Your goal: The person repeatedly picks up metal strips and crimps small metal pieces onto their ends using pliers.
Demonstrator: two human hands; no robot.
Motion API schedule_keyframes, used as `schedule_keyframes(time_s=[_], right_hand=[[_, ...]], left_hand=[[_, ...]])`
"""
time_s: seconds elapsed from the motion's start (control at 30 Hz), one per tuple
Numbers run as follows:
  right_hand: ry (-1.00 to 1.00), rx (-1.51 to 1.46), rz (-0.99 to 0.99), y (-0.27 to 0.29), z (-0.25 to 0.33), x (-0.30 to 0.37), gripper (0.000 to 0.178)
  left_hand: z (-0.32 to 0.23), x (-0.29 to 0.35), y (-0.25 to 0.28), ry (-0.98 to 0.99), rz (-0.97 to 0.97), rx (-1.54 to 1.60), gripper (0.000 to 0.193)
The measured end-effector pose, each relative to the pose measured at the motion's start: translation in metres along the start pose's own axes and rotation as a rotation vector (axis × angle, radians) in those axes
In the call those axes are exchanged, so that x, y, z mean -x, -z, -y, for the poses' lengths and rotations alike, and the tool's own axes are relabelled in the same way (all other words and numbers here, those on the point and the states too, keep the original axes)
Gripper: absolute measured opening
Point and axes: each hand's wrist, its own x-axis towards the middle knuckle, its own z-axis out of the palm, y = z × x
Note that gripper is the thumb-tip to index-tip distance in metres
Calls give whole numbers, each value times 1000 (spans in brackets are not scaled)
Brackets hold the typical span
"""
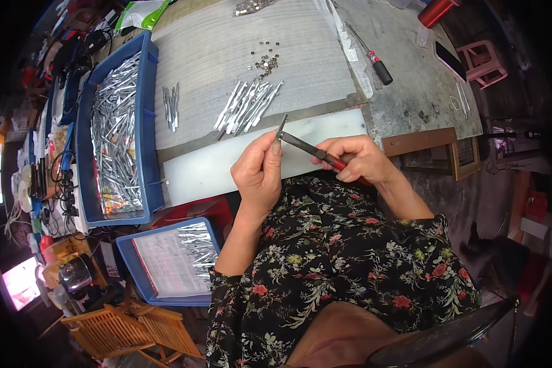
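Table (405,98) stained, pink stool (477,51) beside; left fingers (272,161) pinch metal strip (281,126), right fingers (343,146) pliers (303,146).

cluttered workshop, worn worktable (405,101), blue bin (148,122) heaped with metal strips (115,116), black-handled screwdriver (381,70), pliers (313,151)

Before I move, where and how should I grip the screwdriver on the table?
I'd take the screwdriver by its thick black handle, coming from above and the near side: it lies with the handle toward the person, the thin shaft pointing away and leftward. The wider handle should give the surer hold. The right hand is nearer but already holds the pliers.
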Motion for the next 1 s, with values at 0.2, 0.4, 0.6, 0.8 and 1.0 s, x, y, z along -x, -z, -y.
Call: schedule_keyframes(time_s=[0.2,0.4,0.6,0.8,1.0], right_hand=[[58,17,-25,-6,7,-4,16],[267,403,-76,-5,7,-3,22],[252,451,-119,-9,10,-2,24],[286,489,-119,-8,8,-2,25],[329,551,-118,-8,9,-3,24]], left_hand=[[-2,-4,5,145,-6,231,20],[-2,-5,9,288,13,395,21],[-2,-3,7,341,52,379,21],[-1,-3,6,358,49,375,21],[-4,-3,4,316,51,319,21]])
